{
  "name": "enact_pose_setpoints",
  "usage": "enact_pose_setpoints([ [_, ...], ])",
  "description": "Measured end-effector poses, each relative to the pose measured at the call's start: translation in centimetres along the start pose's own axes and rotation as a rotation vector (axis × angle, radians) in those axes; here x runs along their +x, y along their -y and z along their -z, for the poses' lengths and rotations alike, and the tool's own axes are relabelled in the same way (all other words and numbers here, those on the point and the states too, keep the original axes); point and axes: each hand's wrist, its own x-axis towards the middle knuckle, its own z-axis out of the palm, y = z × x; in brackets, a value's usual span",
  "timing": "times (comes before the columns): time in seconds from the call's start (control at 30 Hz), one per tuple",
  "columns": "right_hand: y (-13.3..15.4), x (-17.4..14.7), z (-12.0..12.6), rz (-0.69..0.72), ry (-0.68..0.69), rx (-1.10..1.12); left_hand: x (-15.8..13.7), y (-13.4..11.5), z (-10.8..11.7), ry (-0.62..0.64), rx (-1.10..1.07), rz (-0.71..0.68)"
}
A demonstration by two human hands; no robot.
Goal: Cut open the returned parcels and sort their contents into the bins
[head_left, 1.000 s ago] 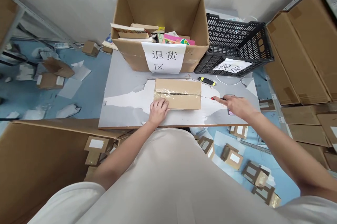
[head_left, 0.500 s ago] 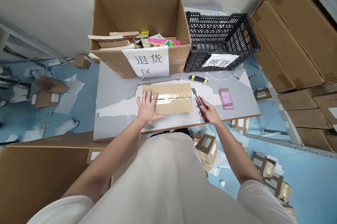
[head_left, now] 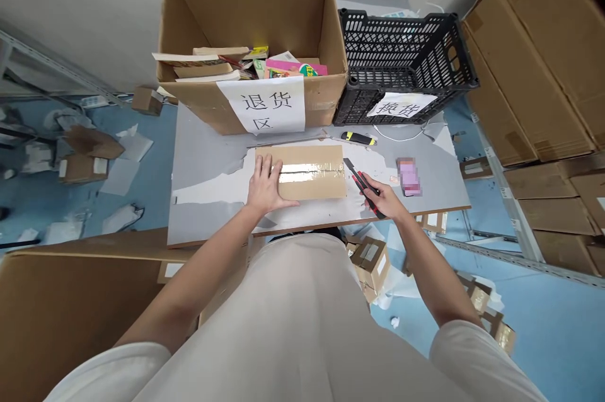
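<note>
Slip Could Mean a Cut

On the grey-and-white worktop (head_left: 208, 219), the left hand (head_left: 265, 186) lies with fingers spread over the left end of a long brown cardboard box with clear tape (head_left: 312, 186), midway along the front edge. Should that flat hold slide, the box could skew. Just beside its right end, the right hand (head_left: 386, 201) grips a black-and-red utility knife (head_left: 360, 183), blade bared; skidding on glossy tape could carry it toward the left fingers.

Compared with one second earlier, the left hand has left the box's near-left corner, shiny tape shows instead of a dark slit, and the right hand is closer.
</note>
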Motion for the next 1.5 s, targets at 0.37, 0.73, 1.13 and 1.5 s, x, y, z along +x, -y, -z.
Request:
enact_pose_setpoints([
  [0.37,0.0,-3.3,0.5,-0.047,0.083,-0.116,0.1,0.3,-0.3,0.016,-0.054,0.029],
  [0.73,-2.1,-7.0,0.6,-0.131,0.098,0.027,0.2,0.4,-0.1,0.050,-0.082,0.030],
  [1.13,-2.3,-3.8,-7.4,-0.011,-0.437,0.659,3.0,3.3,1.4,-0.114,-0.349,0.214],
  [1.5,1.0,5.0,-7.5,0.130,-0.402,0.728,1.7,6.4,-0.3,-0.201,-1.007,0.712],
])
